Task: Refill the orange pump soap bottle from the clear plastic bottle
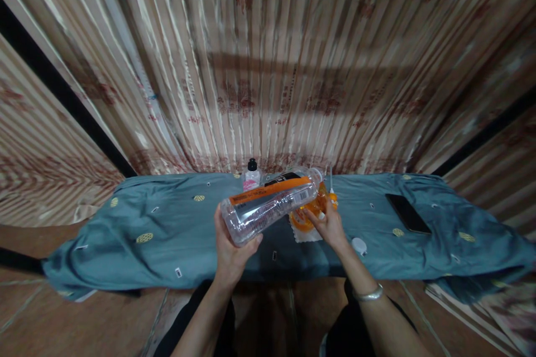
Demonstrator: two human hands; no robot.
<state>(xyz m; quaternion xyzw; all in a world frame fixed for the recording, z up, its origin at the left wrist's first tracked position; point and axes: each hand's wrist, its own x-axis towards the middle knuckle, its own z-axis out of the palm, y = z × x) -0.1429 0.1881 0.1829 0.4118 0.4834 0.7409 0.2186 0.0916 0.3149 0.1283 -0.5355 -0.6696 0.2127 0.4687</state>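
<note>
A large clear plastic bottle [270, 206] with an orange and black label is tilted, its base toward me and its neck up to the right. My left hand [232, 245] is wrapped round its base end. My right hand [329, 223] has its fingers closed on a translucent orange bottle [320, 201], close to the clear bottle's neck. Whether the two mouths touch I cannot tell. Under the orange bottle lies a white scalloped-edged cloth [307, 236]. A pump top [333, 196] with an orange collar and a thin tube shows just behind my right fingers.
Behind the clear bottle stands a small pink-labelled bottle [251, 179] with a black cap. A white round cap [359, 246] lies by my right wrist, and a dark phone [407, 213] farther right. Blue-green patterned fabric [167, 234] covers the surface; a striped curtain [268, 83] hangs behind.
</note>
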